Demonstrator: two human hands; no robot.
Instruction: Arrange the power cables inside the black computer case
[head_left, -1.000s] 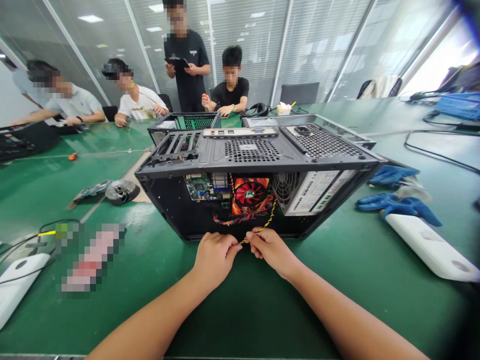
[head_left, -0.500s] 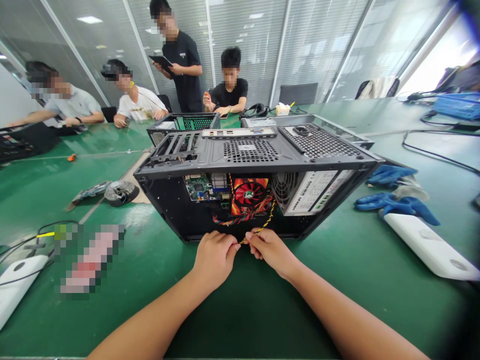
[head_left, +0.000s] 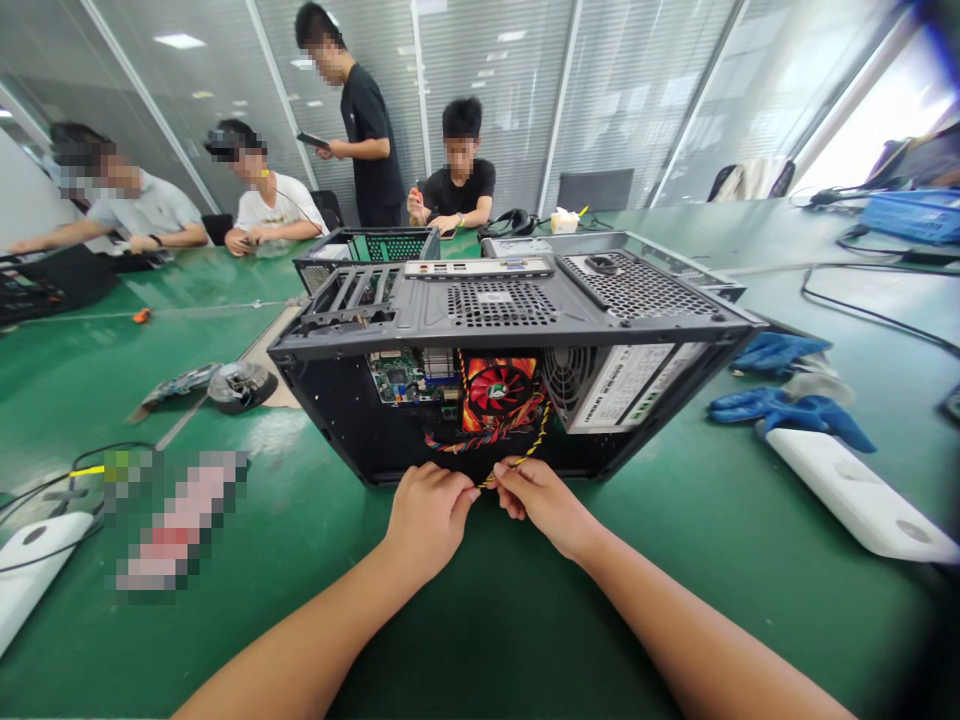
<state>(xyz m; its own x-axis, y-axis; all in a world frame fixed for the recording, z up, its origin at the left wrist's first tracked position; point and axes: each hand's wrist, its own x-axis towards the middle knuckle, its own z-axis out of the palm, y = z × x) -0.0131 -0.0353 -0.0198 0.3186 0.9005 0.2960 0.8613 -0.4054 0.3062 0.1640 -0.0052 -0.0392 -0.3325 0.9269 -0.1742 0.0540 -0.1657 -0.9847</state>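
Note:
Before me a black computer case [head_left: 495, 330] lies on the green table, its open side facing me. Inside it are a circuit board [head_left: 405, 378], a red and black cooling fan [head_left: 498, 390] and a power supply [head_left: 628, 390] with a white label. A twisted yellow-and-black cable [head_left: 541, 432] comes down from the power supply to the front edge. My left hand [head_left: 431, 510] pinches this cable near its end, the tip hidden by the fingers. Close beside it, my right hand [head_left: 536, 500] pinches the same cable.
Blue gloves [head_left: 795, 410] and a white power bank-like block [head_left: 862, 495] lie at right. On the left are a round metal part [head_left: 241, 385], a blurred pinkish item [head_left: 184, 520] and another white block [head_left: 41, 570]. More cases [head_left: 367, 243] stand behind; several people are across the table.
Both hands stay almost still on the cable. Across the table, the standing person has turned sideways with the dark tablet.

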